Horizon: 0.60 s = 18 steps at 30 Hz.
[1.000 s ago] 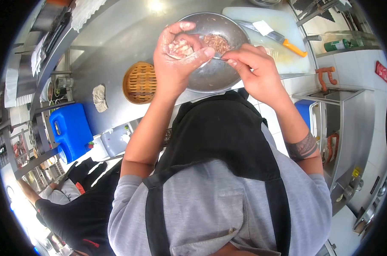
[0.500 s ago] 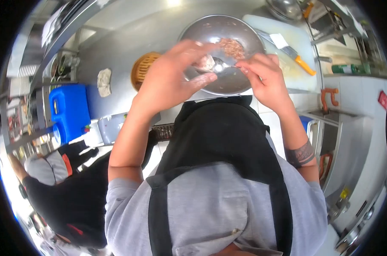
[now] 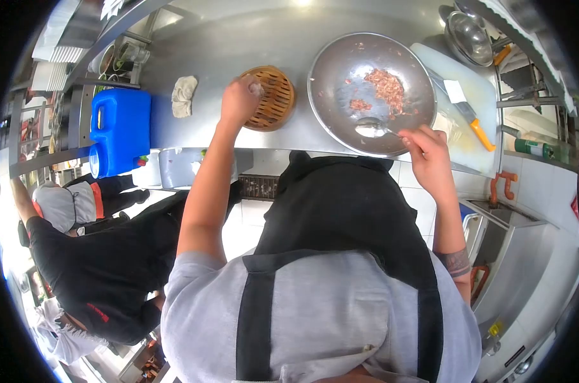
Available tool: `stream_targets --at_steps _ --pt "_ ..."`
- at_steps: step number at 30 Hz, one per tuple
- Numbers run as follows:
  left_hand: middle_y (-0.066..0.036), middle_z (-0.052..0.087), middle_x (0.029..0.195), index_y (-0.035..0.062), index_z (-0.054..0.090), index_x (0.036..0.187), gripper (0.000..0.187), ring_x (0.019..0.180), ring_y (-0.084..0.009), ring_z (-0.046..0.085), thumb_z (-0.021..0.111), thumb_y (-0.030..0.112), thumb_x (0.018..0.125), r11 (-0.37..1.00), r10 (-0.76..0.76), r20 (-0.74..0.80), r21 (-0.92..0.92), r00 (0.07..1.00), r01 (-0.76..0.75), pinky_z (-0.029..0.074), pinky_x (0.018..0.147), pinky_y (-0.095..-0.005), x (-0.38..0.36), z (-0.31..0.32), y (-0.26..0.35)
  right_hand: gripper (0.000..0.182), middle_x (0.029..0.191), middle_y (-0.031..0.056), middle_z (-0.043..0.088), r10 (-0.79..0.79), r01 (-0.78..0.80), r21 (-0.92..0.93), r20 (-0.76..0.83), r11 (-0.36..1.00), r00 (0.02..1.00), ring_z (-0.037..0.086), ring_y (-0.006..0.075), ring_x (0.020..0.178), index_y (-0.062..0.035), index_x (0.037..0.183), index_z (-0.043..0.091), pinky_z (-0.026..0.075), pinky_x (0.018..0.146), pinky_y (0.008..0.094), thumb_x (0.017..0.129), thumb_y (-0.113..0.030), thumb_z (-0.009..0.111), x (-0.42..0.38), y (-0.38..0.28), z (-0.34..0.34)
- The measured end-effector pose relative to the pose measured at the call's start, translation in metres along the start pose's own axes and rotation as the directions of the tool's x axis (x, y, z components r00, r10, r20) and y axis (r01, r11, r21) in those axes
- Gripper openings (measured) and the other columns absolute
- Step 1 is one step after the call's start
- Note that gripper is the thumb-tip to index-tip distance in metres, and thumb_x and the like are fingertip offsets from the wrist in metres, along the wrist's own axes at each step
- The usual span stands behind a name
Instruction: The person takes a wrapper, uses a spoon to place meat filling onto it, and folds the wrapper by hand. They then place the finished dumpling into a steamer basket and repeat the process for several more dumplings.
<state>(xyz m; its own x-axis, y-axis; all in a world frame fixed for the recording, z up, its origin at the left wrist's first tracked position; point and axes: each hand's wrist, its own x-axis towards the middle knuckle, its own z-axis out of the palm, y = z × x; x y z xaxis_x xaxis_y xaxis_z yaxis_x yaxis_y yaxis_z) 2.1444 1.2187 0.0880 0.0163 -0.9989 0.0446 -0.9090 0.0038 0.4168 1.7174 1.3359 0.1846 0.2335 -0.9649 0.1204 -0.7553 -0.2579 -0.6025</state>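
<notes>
Left hand (image 3: 238,101) is out at the bamboo steamer basket (image 3: 271,97), upper middle of the frame, fingers pinched narrow around a small pale dumpling (image 3: 256,89) right at the basket's near rim. Whether the dumpling is already resting on the slats I can't tell; the hand covers that. Right hand (image 3: 428,153) sits at the lower right edge of the big metal bowl (image 3: 340,70), closed on the handle of a spoon (image 3: 372,129) whose head lies inside the bowl, below the heap of minced filling (image 3: 386,83).

To do this placement well, I'd say: lower the dumpling straight down and seat it flat on its base so the folds stay up. Keep it clear of the basket wall, so it won't stick and tear. Let the fingertips open gently and lift away without dragging the soft wrapper. The spoon hand looks best kept quiet, spoon head resting in the bowl so nothing drips on the steel counter (image 3: 225,45).

A cloth (image 3: 184,96) and a blue jerrycan (image 3: 120,131) sit to the left; a knife (image 3: 466,112) lies on the cutting board (image 3: 487,137) at right.
</notes>
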Motion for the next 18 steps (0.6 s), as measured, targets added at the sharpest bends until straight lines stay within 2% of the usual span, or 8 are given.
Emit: stream_targets --at_steps 3,6,8,12,13,15,17,18 --pt "-0.024 0.072 0.103 0.0054 0.073 0.114 0.027 0.097 -0.042 0.07 0.068 0.017 0.09 0.999 -0.025 -0.017 -0.026 1.0 0.025 0.056 0.087 -0.049 0.013 0.009 -0.012 0.014 0.085 0.007 0.065 0.039 -0.039 0.035 -0.004 0.999 0.999 0.059 0.0254 0.081 -0.0093 0.106 0.076 0.04 0.087 0.0368 0.095 -0.005 0.069 -0.006 0.003 -0.005" --pt "-0.023 0.073 0.104 0.0072 0.069 0.124 0.035 0.098 -0.0421 0.07 0.068 0.018 0.09 0.999 -0.035 0.034 0.038 0.999 0.034 0.056 0.087 -0.0489 0.022 0.011 -0.013 0.013 0.083 0.0062 0.063 0.057 -0.051 0.072 -0.078 0.996 0.995 0.055 0.0247 0.075 -0.0091 0.106 0.075 0.04 0.085 0.0365 0.096 -0.006 0.068 -0.017 0.007 -0.009" --pt "-0.022 0.074 0.105 0.0077 0.067 0.127 0.039 0.098 -0.0418 0.071 0.07 0.019 0.09 0.996 -0.059 0.062 0.065 0.996 0.055 0.056 0.088 -0.0486 0.022 0.004 -0.006 0.012 0.08 0.0063 0.06 0.157 -0.154 0.063 -0.046 0.986 0.986 0.052 0.0245 0.072 -0.0086 0.106 0.075 0.039 0.086 0.0358 0.096 -0.006 0.068 -0.025 0.01 -0.015" --pt "-0.021 0.075 0.108 0.0098 0.065 0.131 0.047 0.1 -0.0398 0.072 0.075 0.025 0.088 0.988 -0.093 0.076 0.127 0.993 0.083 0.057 0.088 -0.047 0.015 -0.031 0.004 0.013 0.078 0.0071 0.056 0.246 -0.243 0.053 -0.066 0.969 0.967 0.053 0.0242 0.074 -0.008 0.107 0.075 0.041 0.085 0.0362 0.096 -0.004 0.068 -0.047 0.019 -0.02" --pt "-0.021 0.075 0.108 0.0098 0.065 0.131 0.047 0.1 -0.0398 0.072 0.075 0.025 0.088 0.988 -0.088 0.08 0.13 0.993 0.077 0.057 0.088 -0.047 0.015 -0.041 -0.001 0.013 0.079 0.0066 0.058 0.272 -0.265 0.083 -0.086 0.961 0.959 0.054 0.0214 0.075 -0.0068 0.108 0.074 0.042 0.083 0.0345 0.098 -0.005 0.067 -0.054 0.023 -0.021" --pt "-0.02 0.075 0.108 0.0105 0.068 0.128 0.046 0.099 -0.037 0.073 0.078 0.028 0.087 0.986 -0.037 -0.042 0.159 0.998 0.043 0.057 0.087 -0.0457 0.016 -0.062 -0.011 0.012 0.08 0.0061 0.06 0.302 -0.29 0.116 -0.108 0.95 0.947 0.054 0.0185 0.075 -0.0057 0.108 0.074 0.043 0.081 0.0328 0.099 -0.005 0.066 -0.067 0.034 -0.02" --pt "-0.019 0.076 0.107 0.0111 0.069 0.125 0.043 0.098 -0.0355 0.073 0.078 0.027 0.087 0.99 -0.035 -0.086 0.134 0.996 0.046 0.057 0.086 -0.045 0.017 -0.091 0.005 0.013 0.084 0.0016 0.064 0.462 -0.359 0.388 -0.214 0.849 0.861 0.054 0.0118 0.078 -0.002 0.11 0.072 0.044 0.075 0.0285 0.103 -0.008 0.063 -0.083 0.044 -0.013" --pt "-0.018 0.076 0.106 0.0116 0.071 0.123 0.04 0.097 -0.034 0.074 0.079 0.026 0.086 0.994 -0.028 -0.125 0.099 0.992 0.041 0.057 0.085 -0.0443 0.021 -0.1 0.024 0.016 0.089 -0.0008 0.065 0.534 -0.401 0.436 -0.244 0.806 0.809 0.053 0.0079 0.081 -0.0001 0.11 0.072 0.044 0.075 0.0239 0.106 -0.012 0.062 -0.089 0.046 -0.013"
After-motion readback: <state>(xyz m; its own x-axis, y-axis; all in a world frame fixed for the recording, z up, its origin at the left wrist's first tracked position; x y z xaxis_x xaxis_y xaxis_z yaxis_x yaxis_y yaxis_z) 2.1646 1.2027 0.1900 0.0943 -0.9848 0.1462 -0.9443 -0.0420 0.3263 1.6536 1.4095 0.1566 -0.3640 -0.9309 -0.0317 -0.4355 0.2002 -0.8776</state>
